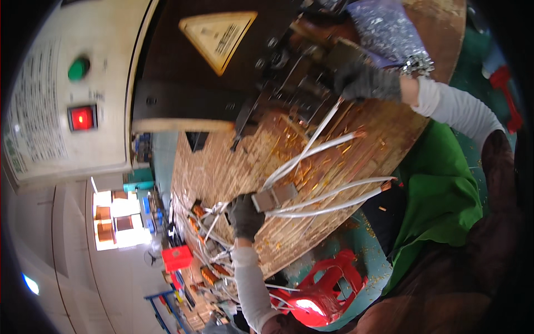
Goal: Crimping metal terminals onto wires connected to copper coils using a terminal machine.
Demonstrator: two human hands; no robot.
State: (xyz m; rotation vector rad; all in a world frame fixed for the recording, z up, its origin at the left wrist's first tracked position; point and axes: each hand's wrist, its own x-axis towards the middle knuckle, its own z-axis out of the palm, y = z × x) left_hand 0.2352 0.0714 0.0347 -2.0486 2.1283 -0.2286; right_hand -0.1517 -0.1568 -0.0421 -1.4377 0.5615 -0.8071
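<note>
Gloves of dark grey cloth cover both our hands at a wooden desk [214, 170], where we are handling a small grey-brown block [275, 197] with white cables [332, 144] running from it. Our left hand [245, 217] is at the left end of the block, its fingers closed on that end, with the block just above the desk or resting on it; we cannot tell which. Two cables stretch from the block toward the far right, crossing each other, and two more run to the right, nearly side by side; bare copper shows at their ends. Our right hand [367, 83] is farther off and blurred, its fingers curled beside the dark tooling of a machine [167, 61]. One cable tip reaches those fingers, but we cannot tell whether they grip it. Orange-coloured scraps [300, 170] litter the wood between our hands. On the left, the machine's cream panel [111, 39] carries a green button [78, 69] and a lit red switch [82, 118]. Beyond our right hand lies a clear bag [384, 28] of silvery pieces. Nearer us are a red plastic stool [339, 275] and, to the right, a green cloth [439, 189].
</note>
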